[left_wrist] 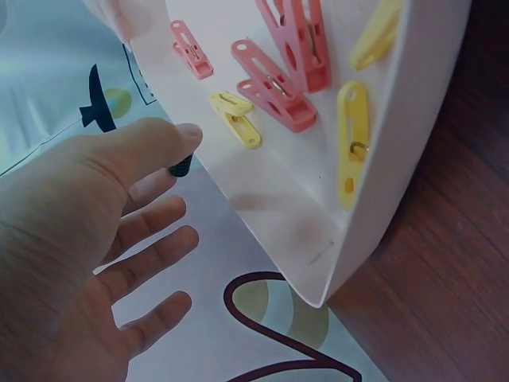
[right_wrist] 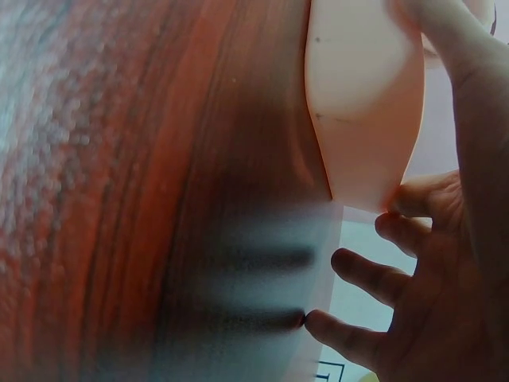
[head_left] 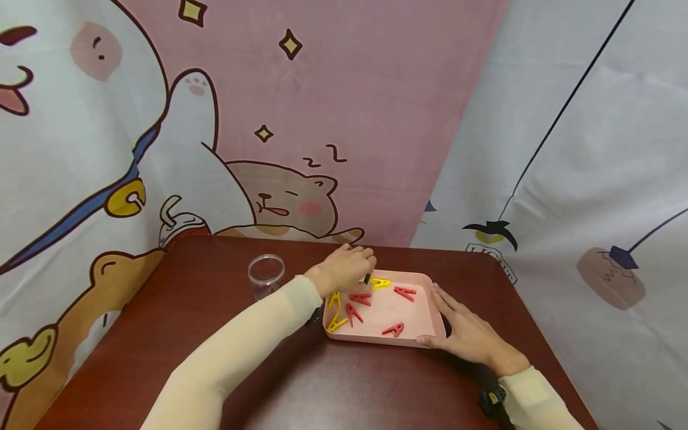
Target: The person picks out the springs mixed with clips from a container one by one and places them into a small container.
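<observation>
A shallow pink tray [head_left: 414, 310] holds several red clothespins [head_left: 352, 313] and several yellow clothespins [head_left: 380, 283], scattered over its floor. At the tray's far left corner, my left hand [head_left: 344, 269] pinches a small dark ridged thing [left_wrist: 182, 165] between thumb and forefinger; its kind is mostly hidden. The other left fingers are spread apart in the left wrist view. My right hand [head_left: 470, 331] rests against the tray's right side, its thumb at the near right corner. In the right wrist view its fingers are fairly straight and spread, with fingertips touching the tray wall [right_wrist: 366, 103].
A clear round jar [head_left: 266, 278] stands left of the tray, partly behind my left sleeve [head_left: 242, 340]; its contents are hard to make out. Everything stands on a dark red-brown wooden table [head_left: 322, 388]. Cartoon-printed cloth [head_left: 376, 119] hangs behind and around it.
</observation>
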`<act>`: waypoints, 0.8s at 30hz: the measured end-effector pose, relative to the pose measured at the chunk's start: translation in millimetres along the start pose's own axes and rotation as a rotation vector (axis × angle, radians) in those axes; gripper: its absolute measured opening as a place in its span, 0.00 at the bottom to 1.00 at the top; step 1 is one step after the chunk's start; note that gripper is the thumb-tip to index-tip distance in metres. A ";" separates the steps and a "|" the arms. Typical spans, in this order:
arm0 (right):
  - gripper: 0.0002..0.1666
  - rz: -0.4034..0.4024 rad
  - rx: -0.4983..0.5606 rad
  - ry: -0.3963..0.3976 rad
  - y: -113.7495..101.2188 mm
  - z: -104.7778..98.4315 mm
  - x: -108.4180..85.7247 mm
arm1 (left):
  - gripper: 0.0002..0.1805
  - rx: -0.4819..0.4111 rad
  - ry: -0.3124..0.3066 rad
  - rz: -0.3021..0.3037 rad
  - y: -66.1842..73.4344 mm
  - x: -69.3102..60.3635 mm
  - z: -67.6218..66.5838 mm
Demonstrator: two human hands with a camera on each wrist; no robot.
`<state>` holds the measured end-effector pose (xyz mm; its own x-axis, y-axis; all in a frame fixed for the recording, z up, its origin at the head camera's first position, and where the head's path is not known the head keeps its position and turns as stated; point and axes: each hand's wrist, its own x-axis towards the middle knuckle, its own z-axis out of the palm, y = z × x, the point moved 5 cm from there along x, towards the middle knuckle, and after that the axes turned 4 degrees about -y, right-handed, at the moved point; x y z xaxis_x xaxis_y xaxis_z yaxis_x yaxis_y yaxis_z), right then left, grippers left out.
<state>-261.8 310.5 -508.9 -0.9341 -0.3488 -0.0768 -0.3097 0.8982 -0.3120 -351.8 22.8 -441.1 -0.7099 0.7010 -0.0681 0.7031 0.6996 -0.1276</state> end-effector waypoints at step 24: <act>0.78 0.010 -0.015 -0.002 1.2 1.0 1.1 | 0.20 0.005 0.097 -0.040 -17.7 -45.0 -17.8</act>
<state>-263.1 311.0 -510.3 -0.9369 -0.3399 -0.0819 -0.3026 0.9056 -0.2972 -331.6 -18.6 -418.1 -0.7299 0.6828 0.0333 0.6738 0.7267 -0.1337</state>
